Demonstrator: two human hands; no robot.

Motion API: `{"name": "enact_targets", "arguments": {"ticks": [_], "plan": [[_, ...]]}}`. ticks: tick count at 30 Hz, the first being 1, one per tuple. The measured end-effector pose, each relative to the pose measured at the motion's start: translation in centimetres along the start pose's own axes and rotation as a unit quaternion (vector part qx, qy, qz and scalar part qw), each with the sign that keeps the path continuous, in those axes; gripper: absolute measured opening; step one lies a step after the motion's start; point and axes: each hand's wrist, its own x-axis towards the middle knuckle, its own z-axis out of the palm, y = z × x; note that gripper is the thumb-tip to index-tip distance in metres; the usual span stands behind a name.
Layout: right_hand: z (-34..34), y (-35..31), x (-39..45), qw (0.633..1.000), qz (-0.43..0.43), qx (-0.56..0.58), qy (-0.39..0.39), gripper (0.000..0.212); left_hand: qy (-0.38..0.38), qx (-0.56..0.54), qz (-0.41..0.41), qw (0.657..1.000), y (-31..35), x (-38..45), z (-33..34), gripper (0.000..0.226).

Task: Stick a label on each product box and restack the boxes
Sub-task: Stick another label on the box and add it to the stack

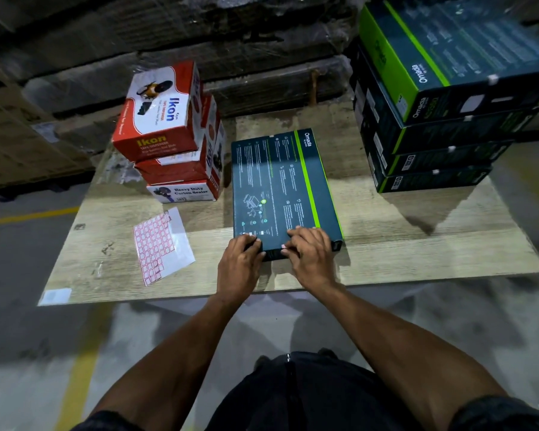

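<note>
While two hands (277, 250) press one box (280, 188), perhaps four stacked (430, 126)

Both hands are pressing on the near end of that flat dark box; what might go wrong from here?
The tilted red-and-white carton atop its stack leans and might topple if the pale wooden board is jolted. The red-bordered label sheet lies loose and could slide away. The left hand and right hand might skew the flat dark green-striped box.
</note>
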Motion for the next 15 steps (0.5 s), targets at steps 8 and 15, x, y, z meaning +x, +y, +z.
{"name": "enact_targets", "arguments": {"ticks": [8,15], "plan": [[-2.7,2.1,-0.9,0.982,-0.121,-0.050,-0.140,0.039,-0.020,-0.015,-0.047,0.999,0.9,-0.2,-0.5,0.023],[-5.9,2.9,2.2,0.994,-0.038,0.012,-0.103,0.041,-0.022,-0.069,-0.151,0.986,1.5,2.1,-1.3,0.022]]}}
